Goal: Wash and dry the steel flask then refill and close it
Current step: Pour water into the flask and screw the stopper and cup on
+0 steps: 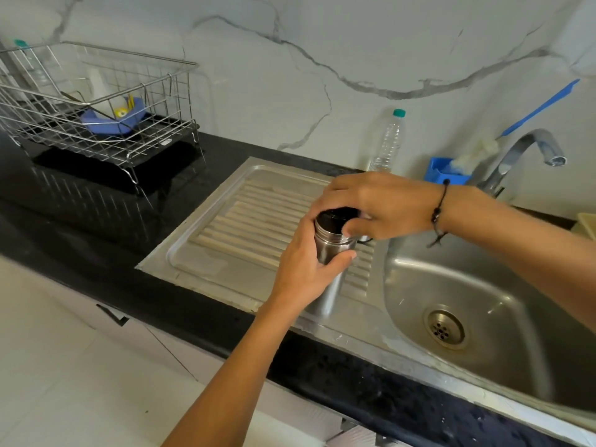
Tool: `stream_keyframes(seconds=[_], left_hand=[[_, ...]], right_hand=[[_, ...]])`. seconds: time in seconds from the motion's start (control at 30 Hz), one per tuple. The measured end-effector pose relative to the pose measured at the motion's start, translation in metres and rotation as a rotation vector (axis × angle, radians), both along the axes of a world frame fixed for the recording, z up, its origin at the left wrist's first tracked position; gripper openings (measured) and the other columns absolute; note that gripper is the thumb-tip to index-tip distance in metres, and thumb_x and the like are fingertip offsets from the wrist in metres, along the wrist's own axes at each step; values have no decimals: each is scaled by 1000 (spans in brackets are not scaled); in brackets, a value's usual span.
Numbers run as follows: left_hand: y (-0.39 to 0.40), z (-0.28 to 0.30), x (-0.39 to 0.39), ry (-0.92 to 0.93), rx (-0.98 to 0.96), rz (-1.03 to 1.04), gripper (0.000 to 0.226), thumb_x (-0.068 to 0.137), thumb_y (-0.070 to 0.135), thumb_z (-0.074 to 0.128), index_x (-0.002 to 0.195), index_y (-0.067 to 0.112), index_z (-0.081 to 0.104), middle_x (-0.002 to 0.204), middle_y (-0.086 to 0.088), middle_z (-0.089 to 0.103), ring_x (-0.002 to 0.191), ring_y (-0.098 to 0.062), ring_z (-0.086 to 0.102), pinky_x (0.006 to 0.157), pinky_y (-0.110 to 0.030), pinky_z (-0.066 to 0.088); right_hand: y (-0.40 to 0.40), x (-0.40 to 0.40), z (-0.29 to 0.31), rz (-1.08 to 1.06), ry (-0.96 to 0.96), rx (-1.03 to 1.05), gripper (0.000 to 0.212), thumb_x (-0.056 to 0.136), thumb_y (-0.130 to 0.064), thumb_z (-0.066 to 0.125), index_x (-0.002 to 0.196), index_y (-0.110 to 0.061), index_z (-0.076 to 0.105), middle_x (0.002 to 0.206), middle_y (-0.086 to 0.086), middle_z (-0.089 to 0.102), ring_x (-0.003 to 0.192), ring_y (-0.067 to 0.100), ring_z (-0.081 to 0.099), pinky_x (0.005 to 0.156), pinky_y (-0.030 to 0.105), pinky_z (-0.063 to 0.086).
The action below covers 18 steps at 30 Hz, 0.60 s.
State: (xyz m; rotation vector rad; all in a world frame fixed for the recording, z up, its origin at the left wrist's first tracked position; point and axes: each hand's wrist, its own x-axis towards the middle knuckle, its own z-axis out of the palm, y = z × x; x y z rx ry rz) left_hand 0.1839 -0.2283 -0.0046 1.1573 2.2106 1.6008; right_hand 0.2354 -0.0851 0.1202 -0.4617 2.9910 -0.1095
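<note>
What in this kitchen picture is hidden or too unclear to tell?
All in the head view:
- Flask cap: mostly covered by the right hand; screwed on or loose, unclear.
- Steel flask: middle hidden by the left hand; contents unseen.
- Dish rack: items inside blurred behind the wires.
- Sink: cut off at the right edge.
- Plastic bottle: base hidden behind the right hand.

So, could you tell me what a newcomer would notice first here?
First, the steel flask over the drainboard: the left hand grips its body and the right hand curls round its black cap. Next, the sink at right, and the wire rack at far left.
</note>
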Motion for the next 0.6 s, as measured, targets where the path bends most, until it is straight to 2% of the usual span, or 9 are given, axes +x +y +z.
stream_keyframes(seconds=[0.07, 0.13, 0.2, 0.23, 0.3, 0.37, 0.43, 0.5, 0.6], left_hand=[[1, 0, 0, -1, -2, 3, 71, 79, 33, 74, 137, 22, 35, 116, 13, 56, 103, -7, 58, 84, -23, 49], [2, -1, -1, -3, -9, -1, 61, 79, 33, 75, 130, 20, 43, 108, 22, 53, 101, -5, 58, 82, -22, 50], [1, -2, -1, -10, -10, -10, 61, 79, 33, 74, 129, 21, 41, 112, 17, 56, 101, -4, 57, 83, -21, 48], [0, -2, -1, -7, -8, -14, 63, 79, 34, 74, 131, 22, 39, 115, 13, 57, 102, -4, 57, 84, -20, 47], [-1, -1, -1, -1, -2, -17, 63, 80, 34, 74, 130, 23, 38, 117, 11, 57, 101, -3, 57, 82, -17, 46], [-1, 0, -1, -10, 0, -11, 65, 79, 33, 74, 132, 24, 37, 113, 12, 57, 98, -3, 58, 78, -14, 46], [0, -1, -1, -8, 0, -2, 68, 79, 33, 74, 134, 23, 36, 111, 12, 58, 96, -4, 59, 77, -17, 48], [0, -1, -2, -4, 6, 10, 64, 79, 32, 75, 131, 21, 40, 103, 17, 57, 93, -2, 59, 75, -19, 49], [1, -2, -2, 18, 9, 19, 52, 78, 32, 76, 117, 25, 42, 95, 19, 56, 86, 1, 58, 69, -20, 49]], right_hand=[[-8, 2, -6, -69, 150, 181, 46, 91, -45, 43, 130, -21, 45, 108, 10, 57, 93, 27, 56, 74, 33, 43], [-16, 0, -16, -129, 300, 404, 78, 77, -69, 15, 122, -13, 45, 102, 12, 60, 87, 32, 59, 63, 34, 39], [-19, -3, -18, -183, 392, 457, 88, 67, -73, 5, 113, -11, 47, 97, 10, 64, 83, 33, 61, 58, 33, 37], [-16, -4, -16, -185, 420, 402, 90, 68, -74, 3, 116, -13, 48, 99, 9, 64, 83, 31, 61, 59, 32, 39], [-6, -4, -10, -74, 324, 215, 82, 79, -74, 10, 134, -21, 41, 111, 7, 60, 91, 25, 59, 66, 31, 44], [3, -4, -4, 48, 196, 96, 68, 85, -65, 28, 136, -22, 41, 110, 8, 57, 88, 23, 58, 67, 29, 42], [5, -9, -17, 84, 274, 151, 62, 82, -58, 31, 122, -17, 54, 93, 10, 59, 67, 27, 58, 54, 29, 40], [-2, -13, -33, 57, 409, 226, 56, 83, -54, 32, 98, -8, 61, 72, 11, 57, 42, 26, 45, 39, 23, 29], [-15, -19, -38, -14, 583, 316, 50, 85, -48, 30, 78, -7, 57, 54, 8, 53, 38, 19, 24, 43, 13, 10]])
